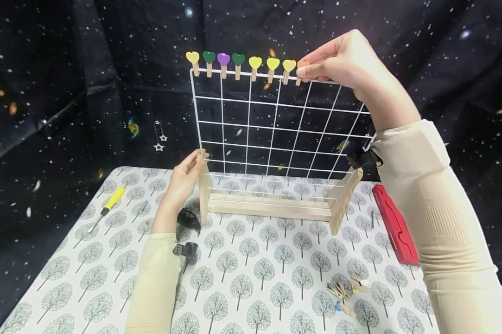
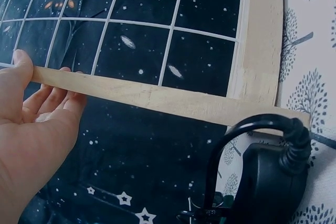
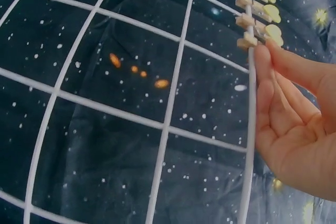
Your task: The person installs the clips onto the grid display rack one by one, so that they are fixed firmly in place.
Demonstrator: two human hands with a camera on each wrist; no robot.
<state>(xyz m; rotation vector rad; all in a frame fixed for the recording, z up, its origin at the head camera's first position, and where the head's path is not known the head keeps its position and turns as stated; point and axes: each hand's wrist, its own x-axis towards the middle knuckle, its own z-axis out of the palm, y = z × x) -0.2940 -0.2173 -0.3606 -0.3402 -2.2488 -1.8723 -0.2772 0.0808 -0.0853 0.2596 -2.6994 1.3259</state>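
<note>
A white wire grid stands upright in a wooden stand. Along its top wire sits a row of small wooden clothespins with heart tops, among them yellow, green and purple ones. At the right end of the row, my right hand pinches a clothespin with an orange heart at the top wire; fingers partly cover the heart. Lower down, my left hand holds the stand's left post near its upper end, thumb on one side and fingers on the other.
Several loose clothespins lie in a pile at the table's front right. A red tray-like piece rests on the right side. On the left lies a screwdriver with a yellow handle. A dark starry cloth hangs behind.
</note>
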